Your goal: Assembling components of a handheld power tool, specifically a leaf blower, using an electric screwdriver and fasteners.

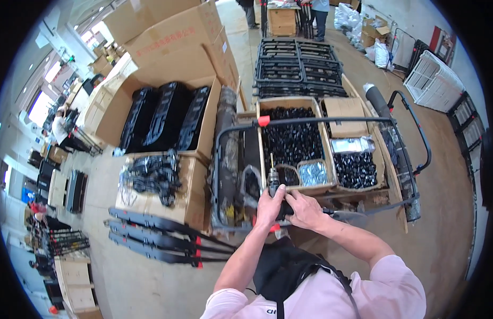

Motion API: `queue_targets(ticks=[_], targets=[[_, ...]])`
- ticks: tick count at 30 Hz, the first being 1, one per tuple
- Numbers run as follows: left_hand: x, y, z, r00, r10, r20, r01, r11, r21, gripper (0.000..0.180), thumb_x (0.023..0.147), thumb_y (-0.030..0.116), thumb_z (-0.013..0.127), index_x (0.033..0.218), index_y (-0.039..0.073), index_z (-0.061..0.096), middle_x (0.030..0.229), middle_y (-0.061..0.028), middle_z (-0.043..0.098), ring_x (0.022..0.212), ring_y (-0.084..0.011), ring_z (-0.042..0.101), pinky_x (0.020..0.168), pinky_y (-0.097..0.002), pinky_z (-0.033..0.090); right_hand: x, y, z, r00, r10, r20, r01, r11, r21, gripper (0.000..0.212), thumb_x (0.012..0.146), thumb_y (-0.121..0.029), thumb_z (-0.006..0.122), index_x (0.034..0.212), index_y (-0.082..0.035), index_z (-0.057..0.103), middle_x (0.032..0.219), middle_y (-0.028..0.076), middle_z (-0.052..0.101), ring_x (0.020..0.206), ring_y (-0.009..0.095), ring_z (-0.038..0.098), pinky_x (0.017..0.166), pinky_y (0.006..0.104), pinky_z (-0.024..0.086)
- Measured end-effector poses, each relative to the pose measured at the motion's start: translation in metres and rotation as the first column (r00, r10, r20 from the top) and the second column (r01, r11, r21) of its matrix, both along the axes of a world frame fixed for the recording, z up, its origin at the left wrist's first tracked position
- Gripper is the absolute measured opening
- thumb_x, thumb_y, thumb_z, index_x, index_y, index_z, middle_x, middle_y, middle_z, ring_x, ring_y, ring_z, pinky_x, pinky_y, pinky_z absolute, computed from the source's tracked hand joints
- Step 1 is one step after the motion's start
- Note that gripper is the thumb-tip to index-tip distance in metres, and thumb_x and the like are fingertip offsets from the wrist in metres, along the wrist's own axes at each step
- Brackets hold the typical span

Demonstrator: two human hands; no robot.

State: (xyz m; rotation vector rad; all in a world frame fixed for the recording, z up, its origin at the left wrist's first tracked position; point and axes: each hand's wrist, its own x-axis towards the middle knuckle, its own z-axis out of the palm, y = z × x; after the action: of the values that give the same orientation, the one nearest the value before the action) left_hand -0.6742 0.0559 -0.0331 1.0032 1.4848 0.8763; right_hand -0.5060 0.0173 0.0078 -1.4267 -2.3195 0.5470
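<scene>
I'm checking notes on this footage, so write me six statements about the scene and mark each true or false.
1. The left hand and right hand are close together. True.
2. The left hand is on a drill. True.
3. The drill points toward the picture's lower edge. False: it points toward the upper edge.
4. Black panels stand in a cardboard box. True.
5. The panels are right of the drill. False: they are to its left.
6. The cardboard box is closed. False: it is open.
</scene>
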Motion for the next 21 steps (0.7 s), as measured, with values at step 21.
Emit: queue_targets(ticks=[21], targets=[[-0.054,-0.252,-0.086,0.981,0.164,-0.106,-0.176,0.977,-0.120,0.049,0.099,0.048,0.072,0.099,-0.001,0.068,0.084,-0.0053,0.067,0.077,-0.0146,0.058,0.073,-0.0357,0.050,-0.062,-0.222,-0.093,0.995,0.062,0.072,-0.040,0.962,-0.270,0.059,0.078,-0.018,0.080,0.127,0.000,0.052,0.106,0.024,0.068,0.100,0.045,0.071,0.086,0.0526,0.059]])
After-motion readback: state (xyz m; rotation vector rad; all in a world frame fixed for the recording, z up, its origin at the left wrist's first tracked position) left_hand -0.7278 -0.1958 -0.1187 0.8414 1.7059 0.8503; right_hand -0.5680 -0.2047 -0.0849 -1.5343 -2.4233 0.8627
